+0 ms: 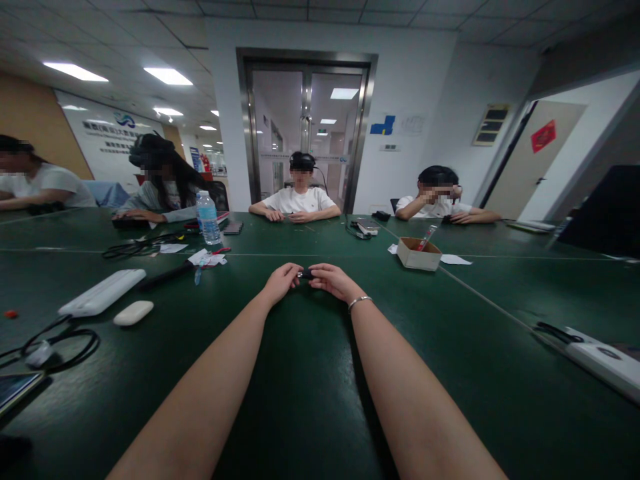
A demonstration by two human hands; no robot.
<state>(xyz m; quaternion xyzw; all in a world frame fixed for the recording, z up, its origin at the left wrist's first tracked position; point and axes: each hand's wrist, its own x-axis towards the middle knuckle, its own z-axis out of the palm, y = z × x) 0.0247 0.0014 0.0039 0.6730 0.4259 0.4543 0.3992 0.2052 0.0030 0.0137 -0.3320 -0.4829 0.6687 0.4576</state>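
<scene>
Over the green table (pixel 305 373), both my arms reach forward and my hands meet near the middle. Between them is a small black object with a silvery end (pixel 305 274); its exact kind is too small to make out. My left hand (pixel 282 283) pinches it at the silvery end. From the other side, the fingers of my right hand (pixel 334 280) close on the black part. A silver bracelet (pixel 360 302) circles my right wrist.
Left of my arms lie a white power bank (pixel 103 293), a white oval case (pixel 133 313) and black cables (pixel 75 350). A water bottle (pixel 208 219) stands farther back. A small cardboard box (pixel 419 255) sits at right. Several people sit around the table.
</scene>
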